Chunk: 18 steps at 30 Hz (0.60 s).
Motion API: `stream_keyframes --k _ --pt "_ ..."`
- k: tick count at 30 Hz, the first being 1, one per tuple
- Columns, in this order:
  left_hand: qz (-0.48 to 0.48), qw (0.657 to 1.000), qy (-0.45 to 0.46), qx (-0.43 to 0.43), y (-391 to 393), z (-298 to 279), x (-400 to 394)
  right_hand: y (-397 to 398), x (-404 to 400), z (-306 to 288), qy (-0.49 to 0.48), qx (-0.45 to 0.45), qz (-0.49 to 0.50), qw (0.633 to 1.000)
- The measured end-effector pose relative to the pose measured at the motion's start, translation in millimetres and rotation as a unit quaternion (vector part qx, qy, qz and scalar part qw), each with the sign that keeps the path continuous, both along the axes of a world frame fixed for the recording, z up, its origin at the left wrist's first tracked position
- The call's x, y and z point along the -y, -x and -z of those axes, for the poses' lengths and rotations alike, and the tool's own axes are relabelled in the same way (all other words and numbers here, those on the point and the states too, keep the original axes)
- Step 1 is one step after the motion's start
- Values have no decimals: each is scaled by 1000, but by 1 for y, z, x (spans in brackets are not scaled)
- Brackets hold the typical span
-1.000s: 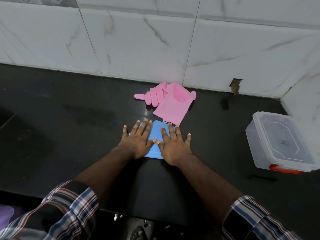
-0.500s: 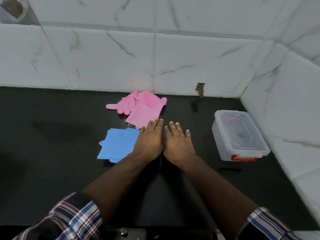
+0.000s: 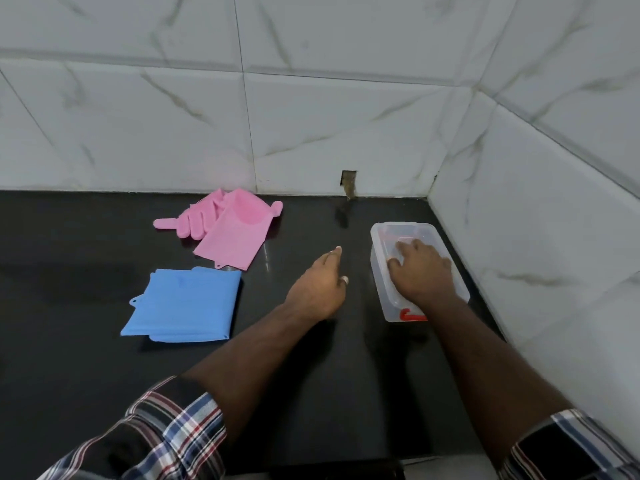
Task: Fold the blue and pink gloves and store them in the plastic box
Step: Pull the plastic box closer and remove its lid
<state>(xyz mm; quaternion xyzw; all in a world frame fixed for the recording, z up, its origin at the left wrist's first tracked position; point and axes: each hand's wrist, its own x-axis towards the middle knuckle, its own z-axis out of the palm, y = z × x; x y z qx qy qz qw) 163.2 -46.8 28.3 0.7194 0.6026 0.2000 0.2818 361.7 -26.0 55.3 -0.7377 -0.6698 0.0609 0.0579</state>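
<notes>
The blue gloves (image 3: 185, 303) lie folded flat on the black counter at the left. The pink gloves (image 3: 228, 229) lie unfolded behind them, near the wall. A clear plastic box (image 3: 382, 271) with a lid and a red clasp stands at the right. My right hand (image 3: 420, 268) rests flat on the box's lid, fingers spread. Between the gloves and the box, my left hand (image 3: 320, 285) hovers over the counter, empty, with fingers extended toward the box.
White marble-look tiled walls (image 3: 311, 126) close off the back and the right side, forming a corner behind the box. A small hole (image 3: 349, 183) shows in the back wall at counter level. The black counter (image 3: 69, 271) stretches to the left.
Both hands left the folded blue gloves and moved right. My right hand has landed on the box lid; my left hand trails toward the box. The view swung right.
</notes>
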Motion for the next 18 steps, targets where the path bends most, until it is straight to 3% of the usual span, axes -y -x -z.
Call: stream_keyframes --k 4,9,12,15,18 --pt "-37 998 -11 40 2 0 -4 26 7 1 6 25 -38 999" --pt "-233 952 -43 193 35 -7 -4 87 31 0 14 7 -105 994" --pt "-302 927 -27 219 66 -12 3 112 43 -9 13 -79 -146 986" --pt "-322 915 0 244 88 -12 10 105 36 -20 -51 -225 -85 969" --pt "-333 913 21 234 95 -14 16 85 21 -12 -47 -245 -20 968"
